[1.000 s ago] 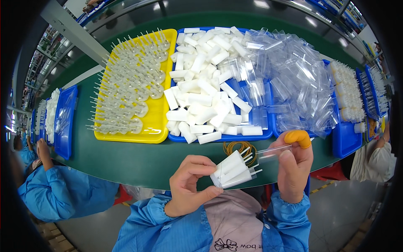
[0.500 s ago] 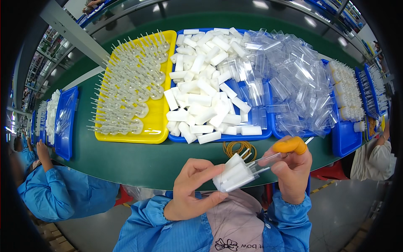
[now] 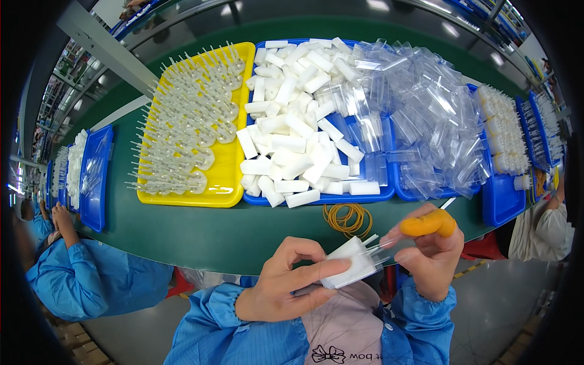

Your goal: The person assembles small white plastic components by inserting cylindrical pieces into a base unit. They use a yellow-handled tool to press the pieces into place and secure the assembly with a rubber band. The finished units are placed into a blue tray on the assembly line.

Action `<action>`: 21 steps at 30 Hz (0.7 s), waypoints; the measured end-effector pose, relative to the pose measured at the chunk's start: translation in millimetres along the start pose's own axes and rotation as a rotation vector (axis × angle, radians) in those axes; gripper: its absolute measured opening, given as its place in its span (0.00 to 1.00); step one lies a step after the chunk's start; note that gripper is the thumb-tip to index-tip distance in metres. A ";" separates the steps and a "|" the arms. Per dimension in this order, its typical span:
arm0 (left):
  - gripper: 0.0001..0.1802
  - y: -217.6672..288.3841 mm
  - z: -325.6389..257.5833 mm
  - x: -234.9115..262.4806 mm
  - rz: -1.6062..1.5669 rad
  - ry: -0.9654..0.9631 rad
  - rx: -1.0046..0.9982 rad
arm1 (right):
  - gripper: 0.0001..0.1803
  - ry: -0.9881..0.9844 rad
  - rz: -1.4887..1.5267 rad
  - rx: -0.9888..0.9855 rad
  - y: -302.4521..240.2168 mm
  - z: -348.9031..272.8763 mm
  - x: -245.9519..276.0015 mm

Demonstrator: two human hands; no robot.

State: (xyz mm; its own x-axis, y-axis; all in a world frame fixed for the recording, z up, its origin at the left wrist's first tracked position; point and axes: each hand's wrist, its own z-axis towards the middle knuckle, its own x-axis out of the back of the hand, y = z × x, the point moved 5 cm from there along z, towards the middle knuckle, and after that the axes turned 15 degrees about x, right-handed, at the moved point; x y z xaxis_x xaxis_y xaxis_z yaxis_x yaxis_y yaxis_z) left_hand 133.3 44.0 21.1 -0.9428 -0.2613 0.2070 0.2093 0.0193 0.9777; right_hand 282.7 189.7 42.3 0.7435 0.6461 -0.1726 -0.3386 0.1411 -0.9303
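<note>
My left hand (image 3: pixel 292 283) grips a small assembly of white foam blocks (image 3: pixel 350 261), thumb and fingers on opposite sides of it. Thin white rods stick out of the assembly's far right end, where clear plastic also wraps the blocks. An orange finger cot (image 3: pixel 429 223) covers one finger of my right hand (image 3: pixel 435 258). That hand pinches a clear plastic sleeve (image 3: pixel 387 241) against the assembly's right end; how far the sleeve covers the rods is hard to make out.
On the green table, a yellow tray (image 3: pixel 231 164) holds rows of white pronged parts. Blue trays (image 3: pixel 380 196) carry loose white blocks (image 3: pixel 289 143) and clear sleeves (image 3: pixel 432 121). Yellow rubber bands (image 3: pixel 347 219) lie close by. Co-workers sit on both sides, one in a blue sleeve (image 3: pixel 79 274).
The assembly has turned and dropped slightly, with my left thumb now lying across its top. My right hand has shifted a little right and down; the clear sleeve sits closer to the blocks.
</note>
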 end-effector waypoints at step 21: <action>0.22 -49.9 11.2 -13.7 -1.018 0.007 0.398 | 0.17 -0.077 -0.477 0.364 -3.8 6.7 -6.8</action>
State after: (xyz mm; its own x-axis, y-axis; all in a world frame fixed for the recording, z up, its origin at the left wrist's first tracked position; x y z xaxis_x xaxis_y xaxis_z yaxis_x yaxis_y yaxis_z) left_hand 132.8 57.5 -30.1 -0.6246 -0.3373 -0.7044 -0.7679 0.1012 0.6325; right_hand 275.0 189.8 49.2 0.8228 0.4987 0.2725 -0.1640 0.6675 -0.7264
